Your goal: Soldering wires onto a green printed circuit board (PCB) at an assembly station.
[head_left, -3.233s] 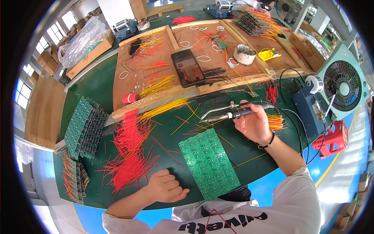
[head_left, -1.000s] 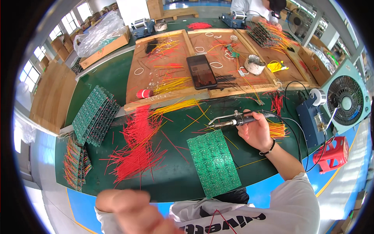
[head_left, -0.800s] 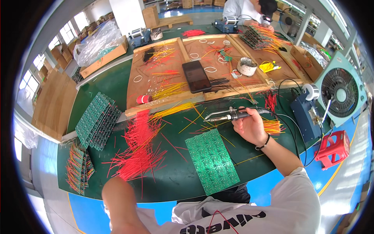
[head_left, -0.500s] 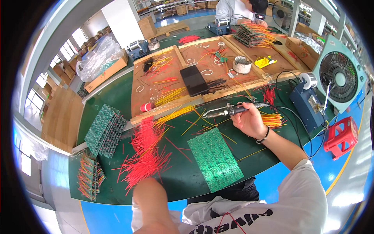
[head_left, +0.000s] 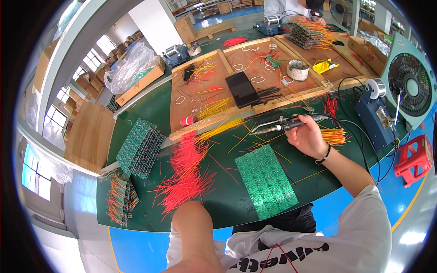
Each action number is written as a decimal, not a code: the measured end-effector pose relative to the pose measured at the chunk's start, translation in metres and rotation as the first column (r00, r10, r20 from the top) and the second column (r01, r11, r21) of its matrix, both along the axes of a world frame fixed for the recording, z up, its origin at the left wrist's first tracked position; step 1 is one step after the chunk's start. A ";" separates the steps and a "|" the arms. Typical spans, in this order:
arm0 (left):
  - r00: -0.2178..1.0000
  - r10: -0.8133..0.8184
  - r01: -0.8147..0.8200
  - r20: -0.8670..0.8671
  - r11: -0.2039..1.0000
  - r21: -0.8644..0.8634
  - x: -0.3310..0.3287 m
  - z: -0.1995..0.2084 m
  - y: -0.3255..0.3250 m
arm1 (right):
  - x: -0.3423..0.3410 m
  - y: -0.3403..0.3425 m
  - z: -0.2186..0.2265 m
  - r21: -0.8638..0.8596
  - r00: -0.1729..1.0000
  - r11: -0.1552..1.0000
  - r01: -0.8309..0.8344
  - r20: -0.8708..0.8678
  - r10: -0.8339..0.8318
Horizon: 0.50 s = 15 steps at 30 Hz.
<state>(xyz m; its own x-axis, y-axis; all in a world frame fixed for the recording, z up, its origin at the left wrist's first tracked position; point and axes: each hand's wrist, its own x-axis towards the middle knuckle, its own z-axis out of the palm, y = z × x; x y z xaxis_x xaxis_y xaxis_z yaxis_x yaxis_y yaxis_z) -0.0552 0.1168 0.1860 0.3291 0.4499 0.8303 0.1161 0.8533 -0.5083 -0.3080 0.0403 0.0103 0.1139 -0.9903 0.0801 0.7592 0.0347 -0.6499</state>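
My right hand (head_left: 308, 138) is closed round the handle of a soldering iron (head_left: 274, 126), whose metal tip points left over the table. Below the tip lies a flat green circuit board panel (head_left: 266, 182), apart from the iron. Of my left arm (head_left: 195, 227) only a bare, bent part shows at the lower edge; the left hand is out of sight. In front of that arm spreads a heap of red wires (head_left: 185, 182). Yellow wires (head_left: 223, 129) lie beyond it, and a bundle of yellow-orange wires (head_left: 334, 136) rests beside my right hand.
Stacked circuit panels (head_left: 140, 148) and wired panels (head_left: 122, 200) stand at left. Beyond is a wooden-framed tray (head_left: 182, 132) with a black phone (head_left: 242, 89) and white pot (head_left: 297, 70). A blue soldering station (head_left: 375, 118) and fan (head_left: 409, 82) stand right. A co-worker (head_left: 296, 9) sits opposite.
The whole scene has shifted to the right in the picture as the view turned slightly left. My right hand keeps its hold on the soldering iron; the board lies in the same place on the table.
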 end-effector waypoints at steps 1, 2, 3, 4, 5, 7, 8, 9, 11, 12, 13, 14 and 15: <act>0.999 0.041 -0.041 0.005 0.999 -0.006 0.002 0.000 0.000 | 0.002 -0.001 0.000 0.001 1.000 1.000 -0.003 0.004 0.003; 1.000 -0.004 0.005 -0.020 1.000 0.011 -0.014 -0.013 -0.016 | -0.026 0.008 -0.005 0.031 0.996 0.996 0.082 -0.022 -0.081; 1.000 0.017 -0.017 -0.013 1.000 0.010 -0.009 -0.010 -0.012 | -0.017 0.005 -0.003 0.037 0.998 0.997 0.062 -0.014 -0.061; 0.999 0.054 -0.054 -0.010 0.999 0.004 -0.004 -0.005 -0.009 | -0.010 0.002 -0.001 0.035 0.999 0.999 0.040 -0.006 -0.040; 0.996 0.090 -0.090 -0.009 0.996 -0.004 0.000 0.000 -0.006 | -0.003 -0.001 0.002 0.027 1.000 0.999 0.020 0.018 -0.020; 0.999 0.046 -0.046 0.006 0.999 -0.004 0.000 -0.002 -0.009 | -0.006 0.002 0.000 0.034 0.999 0.999 0.031 0.031 -0.032; 1.000 0.008 -0.008 0.021 1.000 -0.011 0.002 -0.002 -0.011 | -0.006 0.003 0.000 0.029 0.999 0.999 0.030 0.023 -0.030; 1.000 0.000 0.000 0.018 1.000 -0.009 0.003 -0.003 -0.013 | -0.008 0.003 0.000 0.021 0.999 0.999 0.034 0.014 -0.034; 0.917 -0.382 0.360 0.114 0.917 0.172 0.008 -0.003 -0.015 | -0.010 0.005 0.000 0.037 0.999 0.999 0.033 0.025 -0.033; 0.913 -0.393 0.373 0.106 0.912 0.171 0.010 -0.002 -0.016 | -0.012 0.006 0.000 0.051 0.999 0.998 0.028 0.037 -0.029; 0.866 -0.457 0.406 0.200 0.879 0.251 0.011 0.001 -0.016 | -0.013 0.007 -0.001 0.044 1.000 0.999 0.016 0.017 -0.017; 0.803 -0.523 0.430 0.285 0.840 0.331 0.012 0.002 -0.016 | -0.014 0.007 -0.002 0.047 0.999 0.998 0.032 0.007 -0.033; 0.769 -0.560 0.455 0.309 0.818 0.351 0.014 0.004 -0.015 | -0.013 0.007 -0.002 0.049 0.999 0.998 0.034 0.009 -0.034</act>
